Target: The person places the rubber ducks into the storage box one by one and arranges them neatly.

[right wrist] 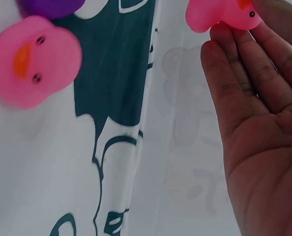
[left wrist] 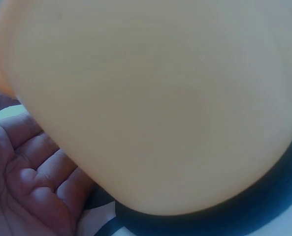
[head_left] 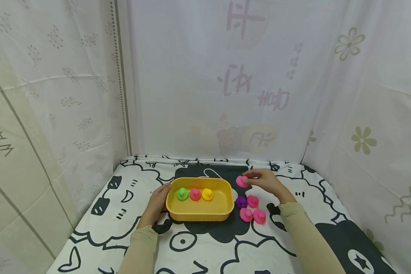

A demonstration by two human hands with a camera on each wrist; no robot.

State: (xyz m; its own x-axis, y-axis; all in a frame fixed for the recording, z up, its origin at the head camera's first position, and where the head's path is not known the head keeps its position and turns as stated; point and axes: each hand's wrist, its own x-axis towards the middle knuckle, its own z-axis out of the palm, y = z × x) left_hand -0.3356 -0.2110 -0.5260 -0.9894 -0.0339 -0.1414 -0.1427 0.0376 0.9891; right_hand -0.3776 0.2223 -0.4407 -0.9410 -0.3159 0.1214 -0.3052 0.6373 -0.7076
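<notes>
A yellow plastic tub (head_left: 200,217) sits on the patterned cloth, with a green rubber duck (head_left: 182,194), a pink rubber duck (head_left: 195,194) and a yellow rubber duck (head_left: 207,195) in a row inside. My left hand (head_left: 158,201) holds the tub by its left end. The tub's pale wall (left wrist: 160,108) fills most of the left wrist view and hides part of that hand's fingers. Right of the tub, my right hand (head_left: 266,180) pinches another pink rubber duck (head_left: 241,181) between thumb and fingers. In the right wrist view this duck (right wrist: 219,14) shows at the fingertips.
Just right of the tub lie a purple rubber duck (head_left: 241,202) and several pink rubber ducks (head_left: 259,216), close together. The black-and-white cloth (head_left: 181,243) covers the surface. White printed curtains (head_left: 212,76) close off the back and both sides.
</notes>
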